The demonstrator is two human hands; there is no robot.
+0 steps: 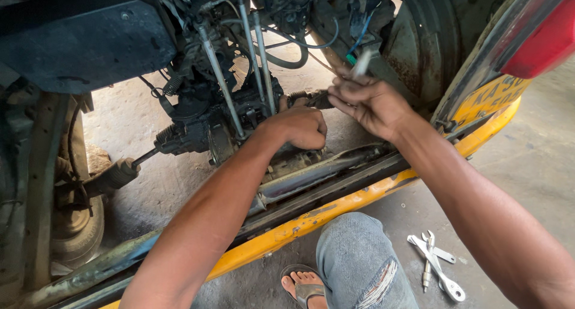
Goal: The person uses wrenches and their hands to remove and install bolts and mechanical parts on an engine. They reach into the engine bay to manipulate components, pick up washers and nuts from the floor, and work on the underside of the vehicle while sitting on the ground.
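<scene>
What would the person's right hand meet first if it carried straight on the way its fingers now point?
Probably the ribbed rubber boot just past the fingers of the right hand, which point left toward the engine block. Depth is unclear, so they may already be touching it.

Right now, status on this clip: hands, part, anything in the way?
Left hand fisted on the engine. Right hand pinching a pale, blurred part by the hoses. Rods crowd the gap. Wrenches lie on the floor.
</scene>
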